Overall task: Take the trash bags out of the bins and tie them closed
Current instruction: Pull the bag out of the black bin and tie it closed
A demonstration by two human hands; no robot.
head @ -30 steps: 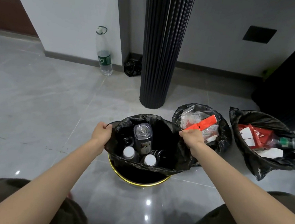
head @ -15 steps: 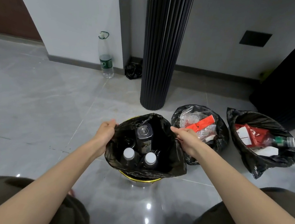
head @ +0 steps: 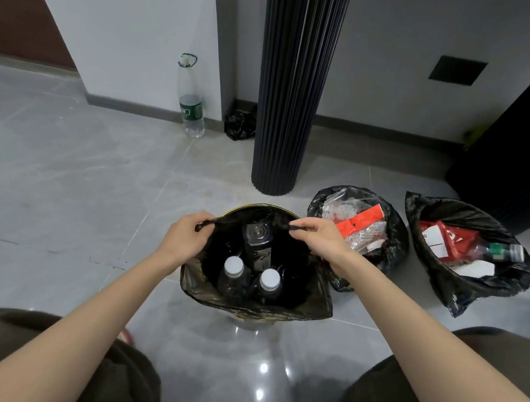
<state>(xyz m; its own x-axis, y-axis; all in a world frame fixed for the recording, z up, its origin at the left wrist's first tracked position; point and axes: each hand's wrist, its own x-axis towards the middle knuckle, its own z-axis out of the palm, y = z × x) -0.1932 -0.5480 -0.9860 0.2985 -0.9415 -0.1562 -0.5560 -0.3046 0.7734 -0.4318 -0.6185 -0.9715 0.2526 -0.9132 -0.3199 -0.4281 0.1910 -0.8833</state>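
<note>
The left hand [head: 186, 237] and the right hand [head: 318, 237] each pinch a gathered, twisted strand of the far edge of a thin black plastic trash bag [head: 257, 306]. The grip of each is closed on the film between thumb and curled fingers, and the two hands are held apart over the open mouth. The near edge of the bag sags in a crinkled, half-translucent fold. Inside stand two clear bottles with white caps [head: 234, 267] and a tall dark metal can [head: 257, 241], all upright. The bag sits in a round bin with a yellow rim [head: 256, 207], which shows behind the far edge. Just to the right, touching the right forearm's side of the scene, a second black bag of clear wrappers and an orange strip [head: 391, 244] stands open. Beside it is a third black bag with red cartons and a green-labelled bottle [head: 474, 283], also open and creased. All rest on a glossy grey tiled floor [head: 65, 199] that mirrors ceiling lights. Beyond rises a fluted black round column [head: 299, 91]. Against the white wall [head: 128, 28] stand a tall clear plastic bottle with a green label [head: 191, 98] and a small crumpled black bag [head: 240, 125]. A black square wall plate [head: 457, 70] sits higher up to the right.
</note>
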